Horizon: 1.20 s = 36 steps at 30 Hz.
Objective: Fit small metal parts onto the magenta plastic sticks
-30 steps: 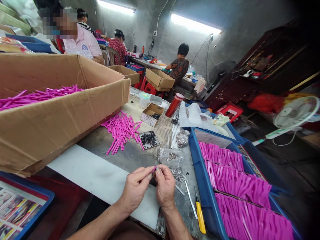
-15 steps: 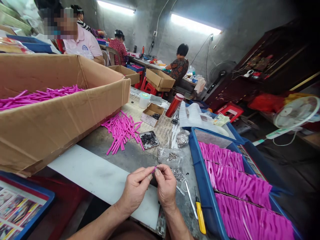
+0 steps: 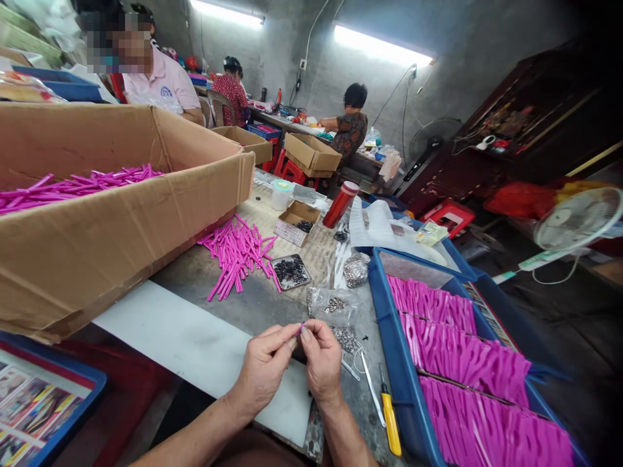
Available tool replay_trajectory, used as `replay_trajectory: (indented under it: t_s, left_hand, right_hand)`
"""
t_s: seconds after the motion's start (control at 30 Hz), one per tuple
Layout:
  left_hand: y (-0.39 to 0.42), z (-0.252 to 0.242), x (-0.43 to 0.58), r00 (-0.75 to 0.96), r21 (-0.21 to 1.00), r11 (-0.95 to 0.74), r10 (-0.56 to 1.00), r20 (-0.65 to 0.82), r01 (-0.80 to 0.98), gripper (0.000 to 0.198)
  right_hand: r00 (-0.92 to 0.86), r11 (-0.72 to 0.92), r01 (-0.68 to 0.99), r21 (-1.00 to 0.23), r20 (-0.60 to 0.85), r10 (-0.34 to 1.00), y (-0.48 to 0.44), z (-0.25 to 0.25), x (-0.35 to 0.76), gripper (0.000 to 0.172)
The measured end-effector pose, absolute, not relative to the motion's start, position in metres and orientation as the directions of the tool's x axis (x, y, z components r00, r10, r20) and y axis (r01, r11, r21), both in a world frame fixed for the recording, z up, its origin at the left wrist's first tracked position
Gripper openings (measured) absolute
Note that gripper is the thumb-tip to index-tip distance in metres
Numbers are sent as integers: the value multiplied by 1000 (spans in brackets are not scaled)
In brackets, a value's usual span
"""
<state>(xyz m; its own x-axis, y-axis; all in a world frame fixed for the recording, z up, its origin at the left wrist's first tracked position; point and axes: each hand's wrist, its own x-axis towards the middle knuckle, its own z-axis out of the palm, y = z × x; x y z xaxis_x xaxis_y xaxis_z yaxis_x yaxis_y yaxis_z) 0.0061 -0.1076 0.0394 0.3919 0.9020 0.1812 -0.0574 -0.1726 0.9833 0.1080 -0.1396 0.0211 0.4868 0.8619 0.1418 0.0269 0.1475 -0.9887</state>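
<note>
My left hand (image 3: 263, 366) and my right hand (image 3: 321, 363) meet over the near edge of the table. Both pinch one small pink plastic piece (image 3: 300, 329) between their fingertips; only its tip shows. A loose pile of pink sticks (image 3: 237, 254) lies farther back on the table. Just beyond my hands sit a small tray of dark metal bits (image 3: 291, 271) and clear bags of small metal parts (image 3: 333, 305). A blue bin (image 3: 389, 324) at my right holds rows of pink pieces.
A big cardboard box (image 3: 121, 214) with pink sticks fills the left. A white board (image 3: 195, 344) lies under my hands, a yellow-handled tool (image 3: 390, 421) and tweezers (image 3: 372, 389) to the right. A red flask (image 3: 339, 204), small box (image 3: 296, 222), fan (image 3: 574, 220). Other people sit behind.
My hands stay in place; the fingers have shifted only slightly on the pink piece. The people in the background have moved a little.
</note>
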Motion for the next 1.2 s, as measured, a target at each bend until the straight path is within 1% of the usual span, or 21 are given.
replay_trajectory:
  t_s: [0.1,0.23,0.3,0.4,0.5,0.6,0.7,0.73,0.8,0.87,0.93,1.0,1.1,1.13,1.2]
  left_hand:
    - [-109,39,6,397,983,-173,900,182,-58,24]
    - [-109,37,6,404,982,-171,896,186,-75,24]
    - [-109,37,6,402,982,-169,897,187,-80,24]
    - [-108,38,6,397,984,-165,900,179,-71,24]
    - [-109,39,6,402,984,-168,898,178,-62,25]
    - [-109,38,6,411,984,-163,894,177,-69,25]
    - [-109,36,6,419,984,-157,891,176,-80,25]
    - [-109,36,6,416,985,-156,892,175,-80,25]
    - [-109,36,5,406,985,-154,898,170,-72,25]
    - [-109,37,5,401,986,-152,901,164,-62,25]
    - [-109,38,5,403,987,-149,901,159,-57,25]
    - [-109,38,6,408,988,-143,899,156,-62,25]
    - [-109,35,6,416,989,-127,897,146,-74,26]
    - [-109,34,6,415,990,-123,898,143,-75,26]
    - [-109,33,6,408,991,-115,903,135,-71,26]
  right_hand:
    - [518,170,27,-985,159,841,-139,24,107,16]
    - [474,151,-9,-989,128,871,-139,20,108,28]
    - [461,146,-41,-988,111,880,-139,17,109,31]
    - [450,149,-67,-987,104,887,-139,17,110,23]
    - [461,143,-37,-989,110,881,-139,21,108,18]
    - [473,138,9,-990,126,872,-139,23,107,22]
    - [445,123,-41,-992,93,891,-138,20,108,32]
    - [442,122,-64,-990,82,893,-138,19,109,32]
    - [455,139,-86,-987,85,886,-138,18,111,26]
    - [471,161,-70,-985,110,875,-138,19,111,20]
    - [481,162,-39,-986,124,868,-139,21,111,18]
    - [484,144,-27,-989,113,868,-139,22,110,20]
    - [462,111,-69,-991,67,885,-138,22,111,31]
    - [451,105,-87,-991,55,891,-138,21,111,31]
    - [439,109,-108,-988,51,897,-137,20,111,27]
